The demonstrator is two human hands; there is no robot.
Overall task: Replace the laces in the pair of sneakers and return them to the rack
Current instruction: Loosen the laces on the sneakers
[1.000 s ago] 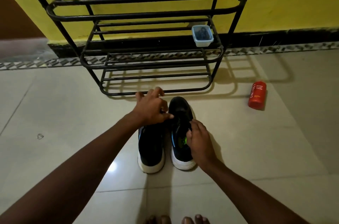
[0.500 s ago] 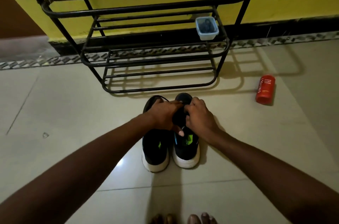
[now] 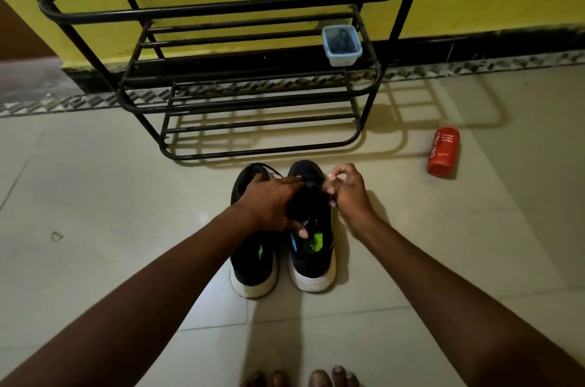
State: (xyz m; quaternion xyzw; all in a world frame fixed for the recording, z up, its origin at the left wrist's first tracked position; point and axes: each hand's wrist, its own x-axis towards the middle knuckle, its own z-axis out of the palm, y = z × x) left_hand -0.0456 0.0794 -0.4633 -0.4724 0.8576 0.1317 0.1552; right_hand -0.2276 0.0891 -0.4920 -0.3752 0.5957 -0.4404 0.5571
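Bare toes peek in at the near edge of the floor. Past them 2 black shoes stand side by side, just in front of the rack. The left hand lies spread over both shoes, thumb on the right one. The right hand is curled at that shoe's side, fingertips pressed together. What they pinch is too dark to tell. A lace loops on the left shoe. A red bottle lies off to the right. 1 small box sits on the rack's right end.
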